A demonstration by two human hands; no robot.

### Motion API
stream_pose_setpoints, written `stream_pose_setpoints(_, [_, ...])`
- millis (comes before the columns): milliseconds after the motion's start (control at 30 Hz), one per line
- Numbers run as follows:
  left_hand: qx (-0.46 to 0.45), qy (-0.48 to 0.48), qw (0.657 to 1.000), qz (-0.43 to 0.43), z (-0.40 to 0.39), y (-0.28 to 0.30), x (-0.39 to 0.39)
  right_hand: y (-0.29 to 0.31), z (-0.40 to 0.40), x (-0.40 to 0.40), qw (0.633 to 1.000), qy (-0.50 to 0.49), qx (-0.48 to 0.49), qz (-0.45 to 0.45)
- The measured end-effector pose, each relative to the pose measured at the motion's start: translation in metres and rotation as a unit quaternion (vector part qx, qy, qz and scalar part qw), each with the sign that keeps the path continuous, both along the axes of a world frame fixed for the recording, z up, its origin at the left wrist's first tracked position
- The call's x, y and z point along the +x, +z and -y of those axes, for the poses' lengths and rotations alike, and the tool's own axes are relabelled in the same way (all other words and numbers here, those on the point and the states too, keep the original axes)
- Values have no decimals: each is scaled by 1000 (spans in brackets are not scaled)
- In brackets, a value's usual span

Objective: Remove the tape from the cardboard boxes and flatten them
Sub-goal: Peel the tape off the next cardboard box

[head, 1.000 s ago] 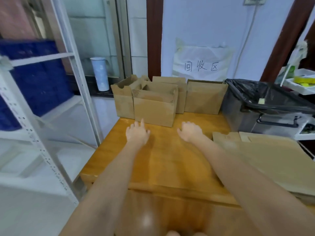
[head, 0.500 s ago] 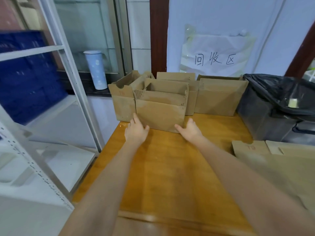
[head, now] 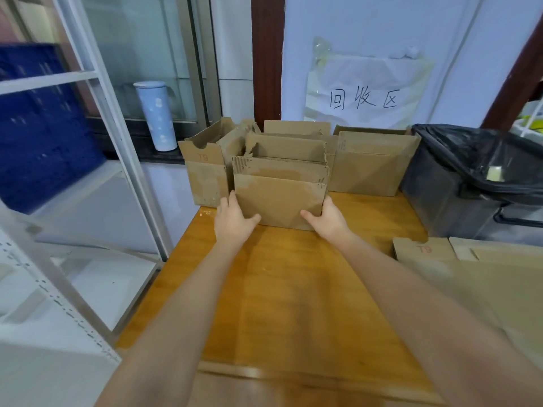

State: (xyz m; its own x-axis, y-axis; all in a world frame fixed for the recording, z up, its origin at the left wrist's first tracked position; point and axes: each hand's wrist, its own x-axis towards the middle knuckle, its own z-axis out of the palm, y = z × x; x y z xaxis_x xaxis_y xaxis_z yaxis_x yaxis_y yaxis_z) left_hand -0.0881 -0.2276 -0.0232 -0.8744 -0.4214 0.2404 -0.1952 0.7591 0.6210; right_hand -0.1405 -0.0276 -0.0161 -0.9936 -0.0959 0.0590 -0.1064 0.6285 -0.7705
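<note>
Both hands, left hand [head: 233, 220] and right hand [head: 329, 218], are wrapping fingers around the front box [head: 279, 198]; pulling it evenly should be keeping it straight.

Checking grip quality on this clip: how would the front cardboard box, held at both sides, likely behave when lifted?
The front cardboard box looks open-topped and seemingly empty, so probably light. Its torn corrugated flaps suggest walls that may flex under the left hand and right hand. Matte cardboard seems unlikely to slip.

回收区 on wall sheet [head: 364, 92], T9 on left box [head: 202, 171]
</note>
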Motion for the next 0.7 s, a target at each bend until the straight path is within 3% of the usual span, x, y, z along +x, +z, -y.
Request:
stream_pose_setpoints(267, [63,-60,996,-28,-25,15,34,31,-26,34,999,-7,20,-34])
stream_pose_setpoints(333, [36,-70,997,-10,-37,23,47,44,-31,44,998,-10,32,-46])
stream_pose_setpoints(467, [-103,-54,993,26,-59,39,71,68,-45,66,996,-17,42,-74])
stream_pose_setpoints(700, [-138,-29,990,4,-85,70,97,104,-72,105,995,-28,28,-96])
